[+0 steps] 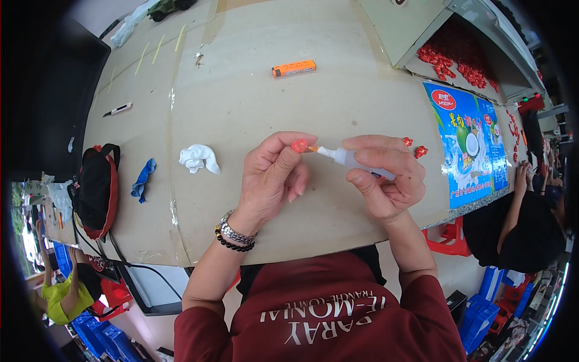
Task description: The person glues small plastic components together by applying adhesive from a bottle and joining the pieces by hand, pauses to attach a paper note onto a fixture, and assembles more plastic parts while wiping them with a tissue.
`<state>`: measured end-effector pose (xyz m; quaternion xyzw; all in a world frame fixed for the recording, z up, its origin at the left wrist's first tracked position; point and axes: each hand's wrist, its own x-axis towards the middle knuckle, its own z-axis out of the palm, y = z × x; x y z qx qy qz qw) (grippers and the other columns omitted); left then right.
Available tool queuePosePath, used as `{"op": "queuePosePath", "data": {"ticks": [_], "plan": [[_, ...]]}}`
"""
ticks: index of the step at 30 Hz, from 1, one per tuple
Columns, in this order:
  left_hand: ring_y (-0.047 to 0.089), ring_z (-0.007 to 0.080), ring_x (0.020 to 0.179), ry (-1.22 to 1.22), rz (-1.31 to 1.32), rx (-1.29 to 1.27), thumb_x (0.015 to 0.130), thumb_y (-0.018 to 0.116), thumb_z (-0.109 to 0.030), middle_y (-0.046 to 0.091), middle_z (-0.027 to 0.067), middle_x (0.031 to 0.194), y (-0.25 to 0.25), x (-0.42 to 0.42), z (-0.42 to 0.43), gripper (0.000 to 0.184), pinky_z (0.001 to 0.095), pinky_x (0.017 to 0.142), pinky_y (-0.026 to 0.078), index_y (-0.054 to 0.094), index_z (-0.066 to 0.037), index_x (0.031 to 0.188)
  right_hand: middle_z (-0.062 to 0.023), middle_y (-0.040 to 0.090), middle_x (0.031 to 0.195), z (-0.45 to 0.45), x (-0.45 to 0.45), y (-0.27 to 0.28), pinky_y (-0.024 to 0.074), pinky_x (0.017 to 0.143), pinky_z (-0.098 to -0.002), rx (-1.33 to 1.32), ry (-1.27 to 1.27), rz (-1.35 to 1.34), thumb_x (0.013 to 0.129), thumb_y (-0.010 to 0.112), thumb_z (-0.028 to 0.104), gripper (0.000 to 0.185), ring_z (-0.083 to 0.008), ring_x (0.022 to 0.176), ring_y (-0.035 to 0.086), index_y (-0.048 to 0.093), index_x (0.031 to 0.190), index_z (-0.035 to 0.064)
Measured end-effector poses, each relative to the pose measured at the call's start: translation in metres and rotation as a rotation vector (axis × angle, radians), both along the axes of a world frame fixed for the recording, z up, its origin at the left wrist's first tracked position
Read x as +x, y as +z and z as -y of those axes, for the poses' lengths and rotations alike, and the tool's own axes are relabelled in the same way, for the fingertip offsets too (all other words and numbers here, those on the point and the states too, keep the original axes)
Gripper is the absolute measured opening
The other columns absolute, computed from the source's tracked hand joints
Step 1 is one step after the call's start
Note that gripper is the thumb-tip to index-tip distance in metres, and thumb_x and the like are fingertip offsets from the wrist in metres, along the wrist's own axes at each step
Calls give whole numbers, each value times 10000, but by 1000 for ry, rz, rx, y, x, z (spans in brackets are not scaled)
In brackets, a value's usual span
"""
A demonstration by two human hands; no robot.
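Note:
My left hand [272,175], with a watch and a bead bracelet on its wrist, pinches a small red piece [299,145] between thumb and forefinger. My right hand [389,175] is closed around a small white squeeze bottle [353,160], tilted sideways with its narrow nozzle pointing left. The orange-brown tip of the nozzle meets the red piece or lies right beside it; I cannot tell if they touch. Just beyond my right hand, two small red pieces [420,151] lie on the table. What the bottle holds is hidden.
An orange box [294,68] lies farther back on the table [241,108]. To the left are a white crumpled cloth [199,158], a blue cloth [143,180], a cutter knife [118,109] and a black-red bag [96,190]. At right, a bin holds many red pieces [461,63]. Other people sit on both sides.

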<state>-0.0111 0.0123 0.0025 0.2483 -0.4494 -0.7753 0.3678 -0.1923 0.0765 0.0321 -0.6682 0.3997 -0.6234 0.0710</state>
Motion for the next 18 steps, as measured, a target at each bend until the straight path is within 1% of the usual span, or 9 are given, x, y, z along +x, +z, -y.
{"op": "queuePosePath", "data": {"ticks": [3, 7, 9, 10, 12, 13, 15, 16, 18], "plan": [[477, 60, 468, -38, -11, 1, 991, 523, -260, 606, 34, 813, -3, 2, 2, 298, 183, 394, 354, 591, 0, 1119, -183, 671, 899, -1, 0, -2, 518, 606, -274, 21, 19, 61, 742, 759, 2, 245, -204, 743, 659, 627, 946, -31], [474, 60, 467, 39, 8, 4, 995, 515, -256, 601, 35, 751, 7, -4, -3, 288, 184, 396, 355, 594, -6, 1113, -191, 659, 963, 2, -5, -5, 502, 595, -252, 51, 50, 148, 773, 741, 8, 269, -175, 732, 638, 585, 988, -29], [476, 63, 466, 52, -10, -19, 998, 508, -255, 587, 44, 683, 8, -4, -4, 283, 186, 398, 356, 592, -10, 1113, -180, 649, 992, 6, -7, -8, 483, 572, -235, 75, 144, 443, 807, 710, 16, 280, -156, 733, 612, 534, 1024, -4], [476, 63, 466, 50, -9, -21, 998, 508, -255, 587, 44, 683, 6, -3, -4, 283, 186, 398, 356, 592, -10, 1113, -180, 649, 992, 8, -9, -8, 483, 572, -235, 73, 143, 444, 807, 710, 16, 280, -156, 733, 612, 534, 1024, -4], [476, 71, 462, -17, -48, -55, 998, 508, -229, 572, 53, 638, 1, 2, -1, 262, 191, 396, 354, 583, -6, 1111, -153, 621, 1015, 8, -16, -6, 479, 551, -240, 205, 220, 684, 796, 682, -21, 298, -155, 736, 596, 504, 1030, 23], [476, 71, 462, -36, -59, -68, 998, 508, -229, 572, 53, 638, 1, 3, -1, 262, 191, 396, 354, 583, -6, 1111, -153, 621, 1015, 9, -16, -4, 479, 551, -240, 187, 205, 674, 796, 682, -21, 298, -155, 736, 596, 504, 1030, 23], [473, 78, 457, 20, 10, -33, 993, 511, -199, 568, 60, 640, 3, 1, -4, 238, 195, 391, 350, 571, 1, 1107, -137, 571, 1068, 14, -17, 1, 442, 472, -214, 204, 196, 806, 796, 661, -7, 301, -125, 648, 576, 503, 1042, 66], [474, 80, 455, 33, 3, -37, 988, 515, -185, 586, 66, 673, 4, 1, -5, 227, 198, 386, 349, 568, 4, 1103, -105, 544, 1070, 15, -24, -2, 463, 506, -236, 199, 297, 833, 760, 636, -58, 363, -138, 691, 588, 505, 1075, 66], [477, 86, 450, 70, -18, -21, 974, 535, -160, 623, 78, 761, 2, 1, -6, 201, 202, 376, 349, 565, 3, 1087, -93, 544, 1058, 11, -28, 4, 475, 531, -250, 238, 260, 860, 763, 653, -46, 387, -146, 707, 591, 506, 1102, 68]]}}
